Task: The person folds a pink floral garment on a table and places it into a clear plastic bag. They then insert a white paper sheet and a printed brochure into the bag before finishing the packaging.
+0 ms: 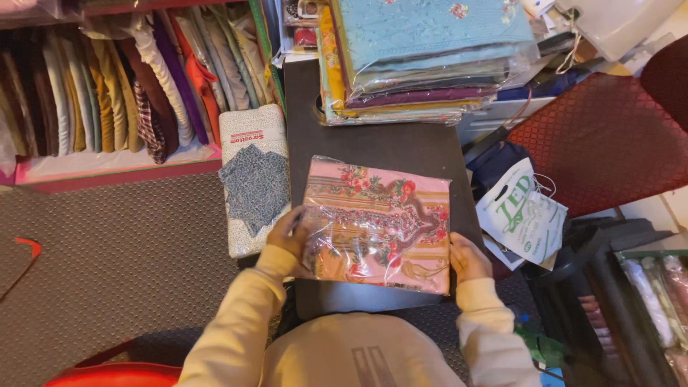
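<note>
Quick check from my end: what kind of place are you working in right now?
Most likely a fabric or clothing shop. Folded cloth in many colours stands packed on a shelf, a stack of plastic-wrapped fabric packs sits on the dark table, and both hands hold a pink floral fabric pack.

Glossy clear plastic wraps the pink floral cloth (pixel 378 226); the dark desk (pixel 380 147) looks smooth and matt; the carpet (pixel 115 258) is rough.

The single head camera looks steeply down from close above the dark bench (pixel 387 147), with fabric shelves (pixel 107 79) left of it.
</note>
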